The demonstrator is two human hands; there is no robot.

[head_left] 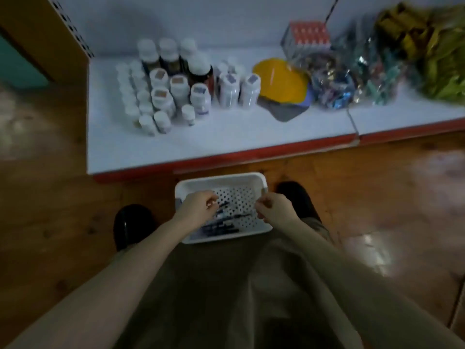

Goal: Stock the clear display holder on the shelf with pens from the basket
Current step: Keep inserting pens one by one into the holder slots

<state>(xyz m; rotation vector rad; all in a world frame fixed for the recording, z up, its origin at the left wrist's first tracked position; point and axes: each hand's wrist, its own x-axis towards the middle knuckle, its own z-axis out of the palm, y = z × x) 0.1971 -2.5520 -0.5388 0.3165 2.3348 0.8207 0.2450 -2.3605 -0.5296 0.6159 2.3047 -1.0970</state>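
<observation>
- Currently both your hands are over one white basket, which sits on the floor.
- Your left hand has its fingers curled, tips at a dark pen; blur hides whether it grips.
- Your right hand is curled too; I cannot tell if it holds anything.
- Several dark pens lie below and between your hands; the blur prevents an exact count.
- One clear display holder stands on the shelf, well beyond your right hand.
- Two black shoes flank the basket.
</observation>
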